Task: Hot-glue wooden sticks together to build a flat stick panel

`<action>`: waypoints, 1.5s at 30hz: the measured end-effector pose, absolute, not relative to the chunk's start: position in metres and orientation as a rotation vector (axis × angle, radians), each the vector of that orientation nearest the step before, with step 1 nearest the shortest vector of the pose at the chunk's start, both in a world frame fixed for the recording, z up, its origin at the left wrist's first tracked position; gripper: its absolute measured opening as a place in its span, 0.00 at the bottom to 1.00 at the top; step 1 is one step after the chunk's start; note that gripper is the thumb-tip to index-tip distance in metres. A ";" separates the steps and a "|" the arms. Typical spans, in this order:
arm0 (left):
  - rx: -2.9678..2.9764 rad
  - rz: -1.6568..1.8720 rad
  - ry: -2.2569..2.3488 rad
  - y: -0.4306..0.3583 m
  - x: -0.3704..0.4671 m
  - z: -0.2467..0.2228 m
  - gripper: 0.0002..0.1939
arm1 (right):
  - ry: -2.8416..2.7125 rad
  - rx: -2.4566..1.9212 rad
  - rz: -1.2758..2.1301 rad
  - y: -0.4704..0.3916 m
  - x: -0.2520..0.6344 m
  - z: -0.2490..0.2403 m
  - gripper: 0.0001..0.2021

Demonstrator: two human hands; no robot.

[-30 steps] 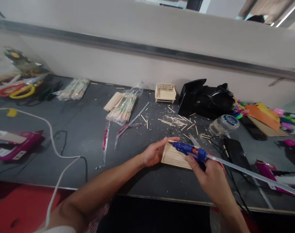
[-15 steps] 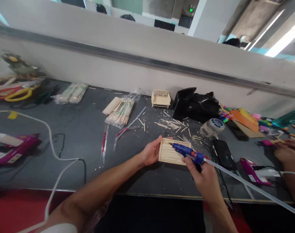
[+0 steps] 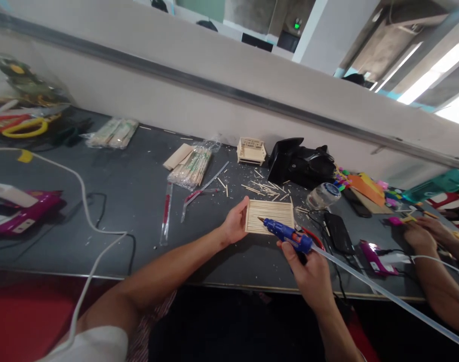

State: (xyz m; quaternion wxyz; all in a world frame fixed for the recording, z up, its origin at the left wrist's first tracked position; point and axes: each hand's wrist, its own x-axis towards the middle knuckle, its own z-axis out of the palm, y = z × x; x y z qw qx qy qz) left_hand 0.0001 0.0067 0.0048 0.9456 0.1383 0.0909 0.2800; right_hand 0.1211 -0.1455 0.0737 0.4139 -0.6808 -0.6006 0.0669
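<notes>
My left hand (image 3: 237, 222) grips the left end of a shallow rectangular tray of pale wooden sticks (image 3: 270, 211), held above the dark table. In my right hand (image 3: 310, 269) is a blue glue gun (image 3: 289, 235), with a long clear glue stick running out of its back toward the lower right. The gun's nozzle points left, over the lower part of the stick tray. Behind the tray, short loose sticks (image 3: 267, 189) lie scattered. A small bench-like stick model (image 3: 251, 151) stands near the wall.
Bagged sticks (image 3: 193, 167), a black bag (image 3: 300, 163), a clear jar (image 3: 323, 195) and a black phone (image 3: 338, 232) lie around. White cables cross the left. At right, another person's hands (image 3: 421, 236) work near a purple device (image 3: 378, 257).
The view has shifted a little. The glue gun has moved down and left relative to the stick tray, its nozzle now nearer the tray's lower edge. Both hands keep their hold.
</notes>
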 end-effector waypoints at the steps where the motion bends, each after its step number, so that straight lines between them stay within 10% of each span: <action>1: 0.285 0.578 0.201 0.007 0.000 0.006 0.31 | -1.514 -1.718 0.158 -0.142 0.120 0.072 0.17; 22: 0.294 0.663 0.324 0.007 -0.002 0.004 0.25 | -1.154 -1.696 0.740 -0.098 0.125 0.064 0.24; 45: 0.295 0.672 0.361 0.005 -0.001 0.007 0.24 | -1.283 -1.807 0.632 -0.110 0.129 0.058 0.25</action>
